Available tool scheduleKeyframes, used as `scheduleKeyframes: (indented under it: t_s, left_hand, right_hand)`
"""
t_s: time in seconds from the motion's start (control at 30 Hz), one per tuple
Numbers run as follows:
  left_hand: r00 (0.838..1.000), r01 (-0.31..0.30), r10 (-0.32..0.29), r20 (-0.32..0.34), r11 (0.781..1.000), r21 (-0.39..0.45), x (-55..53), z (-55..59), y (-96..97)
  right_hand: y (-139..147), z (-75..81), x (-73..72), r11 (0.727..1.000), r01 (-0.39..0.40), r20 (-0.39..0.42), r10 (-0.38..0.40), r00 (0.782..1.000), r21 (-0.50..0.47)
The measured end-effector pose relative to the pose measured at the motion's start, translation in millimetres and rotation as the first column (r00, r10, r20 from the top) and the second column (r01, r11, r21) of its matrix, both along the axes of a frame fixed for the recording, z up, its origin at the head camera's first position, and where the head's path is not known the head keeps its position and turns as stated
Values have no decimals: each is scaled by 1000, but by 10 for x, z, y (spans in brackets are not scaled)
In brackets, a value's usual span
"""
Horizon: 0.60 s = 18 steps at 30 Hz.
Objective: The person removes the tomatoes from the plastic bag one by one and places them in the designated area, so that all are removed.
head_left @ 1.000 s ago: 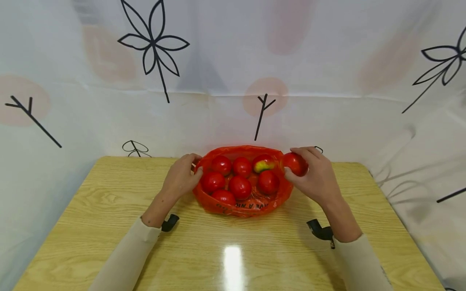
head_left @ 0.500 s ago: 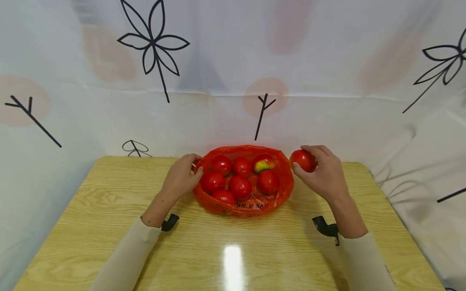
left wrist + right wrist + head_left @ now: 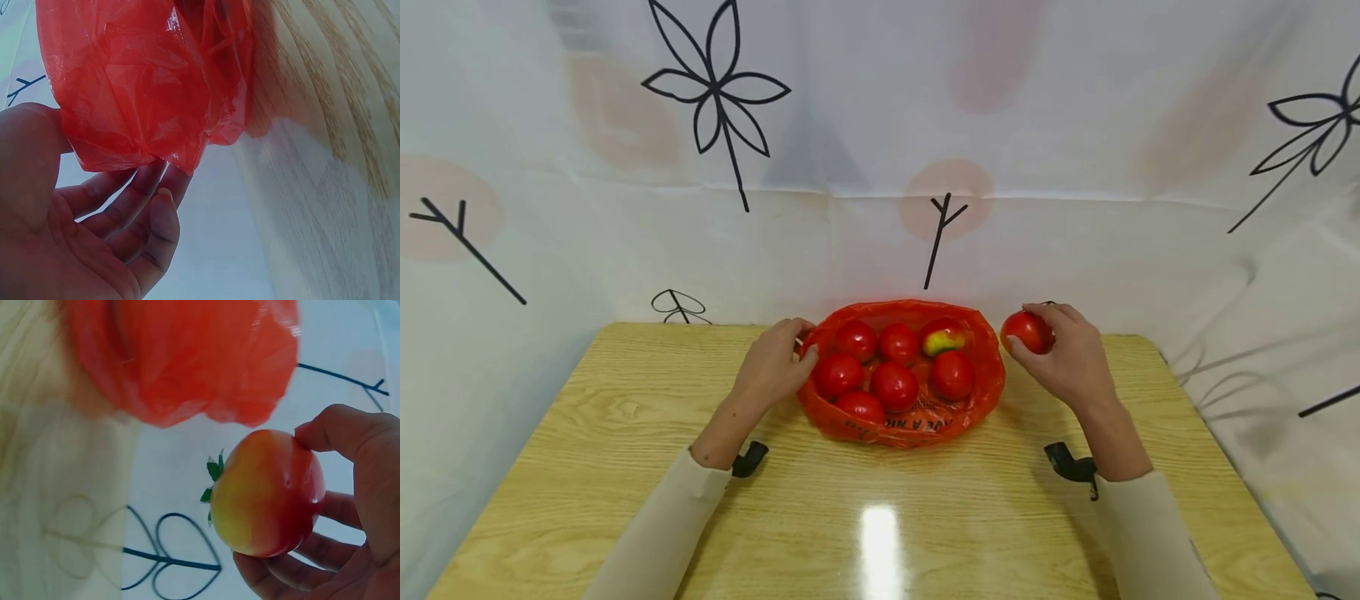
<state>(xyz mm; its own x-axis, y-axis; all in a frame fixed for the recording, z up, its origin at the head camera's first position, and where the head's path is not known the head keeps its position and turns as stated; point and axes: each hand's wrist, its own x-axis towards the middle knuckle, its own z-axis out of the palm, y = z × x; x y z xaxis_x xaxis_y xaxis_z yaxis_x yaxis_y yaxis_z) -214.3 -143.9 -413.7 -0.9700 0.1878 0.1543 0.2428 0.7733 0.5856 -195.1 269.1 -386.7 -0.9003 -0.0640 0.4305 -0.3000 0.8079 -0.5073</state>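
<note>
Loosening the curled right hand [image 3: 1067, 358] could drop its tomato [image 3: 1027, 332]; tugging with the left hand [image 3: 772, 363], apparently pinching the bag [image 3: 958, 427] at left, could tip it.

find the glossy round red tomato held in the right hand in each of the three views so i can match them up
Head: the glossy round red tomato is right of centre, slightly below mid-height, in the right hand.
Left wrist: not in this picture.
Right wrist: the tomato is right of and below centre, its yellow patch and green leaves showing.
Shared landmark: the thin red plastic bag, just below centre in head, at the top in both wrist views.
</note>
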Motion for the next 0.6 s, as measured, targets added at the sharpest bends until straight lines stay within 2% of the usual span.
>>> scheduleKeyframes:
  t_s: [0.47, 0.6]
  left_hand:
    - [1000, 9, -9, -13, 1000, -7, -10, -29, -8]
    - [1000, 10, -11, -22, 1000, -1, -9, -22, -8]
  right_hand:
    - [132, -250, -136, 998, 46, 87, -49, 995, 44]
    - [163, -320, -173, 997, 47, 83, -52, 995, 55]
